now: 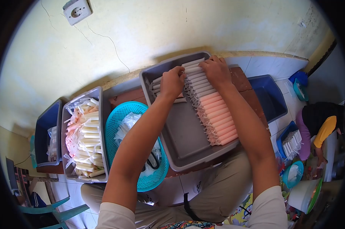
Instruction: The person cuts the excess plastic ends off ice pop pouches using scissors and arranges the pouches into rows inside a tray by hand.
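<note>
A large grey tray (pixel 187 152) stands in front of me. Along its right side lies a row of wrapped sticks, whitish ones (pixel 203 84) at the far end and pink ones (pixel 218 114) nearer me, with their twisted wrapper ends facing left. My right hand (pixel 216 70) has its fingers bent round the right end of a whitish stick near the far end of the row. At that stick's left end is my left hand (pixel 173 81), its fingers pinched together. A few more whitish sticks (pixel 155 86) lie in the tray's far left corner, partly behind my left hand.
Left of the tray are a turquoise basket (pixel 111 126) with plastic bags, a grey bin (pixel 101 114) of cream and pink sticks, and a dark blue bin (pixel 43 126). A blue bin (pixel 269 97) lies at the right. A person (pixel 321 122) is at far right, among basins and a bucket.
</note>
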Motion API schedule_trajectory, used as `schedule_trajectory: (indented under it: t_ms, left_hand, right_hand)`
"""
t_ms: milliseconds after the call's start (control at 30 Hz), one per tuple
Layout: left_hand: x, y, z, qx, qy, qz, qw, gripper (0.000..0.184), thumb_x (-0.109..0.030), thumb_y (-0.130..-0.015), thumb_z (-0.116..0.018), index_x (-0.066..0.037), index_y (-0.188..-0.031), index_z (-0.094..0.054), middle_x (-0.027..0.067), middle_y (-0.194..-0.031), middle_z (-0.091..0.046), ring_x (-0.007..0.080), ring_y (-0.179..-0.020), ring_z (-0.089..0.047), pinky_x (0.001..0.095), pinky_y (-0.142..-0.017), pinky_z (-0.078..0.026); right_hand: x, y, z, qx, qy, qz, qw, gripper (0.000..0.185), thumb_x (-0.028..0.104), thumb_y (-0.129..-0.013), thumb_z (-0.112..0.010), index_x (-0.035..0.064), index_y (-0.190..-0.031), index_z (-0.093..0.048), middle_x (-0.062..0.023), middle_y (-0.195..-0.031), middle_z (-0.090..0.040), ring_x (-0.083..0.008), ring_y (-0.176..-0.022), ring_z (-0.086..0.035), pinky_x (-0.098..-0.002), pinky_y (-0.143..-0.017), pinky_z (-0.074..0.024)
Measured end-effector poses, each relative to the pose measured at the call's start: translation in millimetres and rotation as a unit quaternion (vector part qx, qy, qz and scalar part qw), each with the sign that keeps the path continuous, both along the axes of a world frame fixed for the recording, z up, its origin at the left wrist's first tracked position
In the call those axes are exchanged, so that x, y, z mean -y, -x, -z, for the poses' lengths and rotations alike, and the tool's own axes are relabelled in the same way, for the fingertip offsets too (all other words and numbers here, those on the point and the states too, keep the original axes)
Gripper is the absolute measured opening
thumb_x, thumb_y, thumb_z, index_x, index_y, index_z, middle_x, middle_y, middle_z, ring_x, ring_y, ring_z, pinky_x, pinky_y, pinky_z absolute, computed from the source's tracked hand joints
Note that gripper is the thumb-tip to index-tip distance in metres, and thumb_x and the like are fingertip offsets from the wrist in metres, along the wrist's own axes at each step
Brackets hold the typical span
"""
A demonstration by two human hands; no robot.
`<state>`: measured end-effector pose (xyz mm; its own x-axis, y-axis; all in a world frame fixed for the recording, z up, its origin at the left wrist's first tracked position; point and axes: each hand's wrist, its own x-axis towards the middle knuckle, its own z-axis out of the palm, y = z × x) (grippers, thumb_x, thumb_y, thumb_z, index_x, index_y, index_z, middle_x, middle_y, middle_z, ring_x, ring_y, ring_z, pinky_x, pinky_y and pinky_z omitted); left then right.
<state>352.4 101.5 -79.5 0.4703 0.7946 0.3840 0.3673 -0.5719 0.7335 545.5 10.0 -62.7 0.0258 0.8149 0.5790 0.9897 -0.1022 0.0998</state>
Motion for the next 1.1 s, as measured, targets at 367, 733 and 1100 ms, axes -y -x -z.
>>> schedule_trajectory:
  t_ms: [367,733,1100]
  left_hand:
    - [8,-1,3,-0.066,-0.050,0.013,0.996,0.026,-0.013,-0.093,-0.074,-0.009,-0.119,-0.081,0.0138,-0.117,-0.074,0.0369,-0.111,-0.071,0.0478,-0.096,-0.057]
    - [10,2,0,-0.054,-0.091,0.029,0.994,0.026,-0.009,-0.092,-0.074,-0.006,-0.117,-0.081,0.0142,-0.117,-0.075,0.0360,-0.113,-0.070,0.0457,-0.099,-0.056]
    - [14,5,0,-0.107,-0.141,0.050,0.983,0.031,-0.009,-0.093,-0.073,-0.006,-0.123,-0.079,0.0106,-0.122,-0.071,0.0329,-0.119,-0.064,0.0439,-0.104,-0.054]
  right_hand:
    - [0,3,7,0.049,-0.030,0.022,0.998,0.019,0.016,-0.094,-0.062,0.0197,-0.099,-0.080,0.0026,-0.100,-0.075,-0.0198,-0.110,-0.065,-0.0400,-0.097,-0.0459]
    - [-1,6,9,0.031,-0.037,0.037,0.998,0.018,0.017,-0.095,-0.060,0.0176,-0.098,-0.078,0.0013,-0.099,-0.075,-0.0203,-0.106,-0.066,-0.0399,-0.096,-0.0461]
    - [-1,7,9,0.020,-0.027,0.049,0.998,0.020,0.021,-0.095,-0.062,0.0200,-0.092,-0.082,0.0011,-0.099,-0.076,-0.0208,-0.106,-0.067,-0.0420,-0.098,-0.0458]
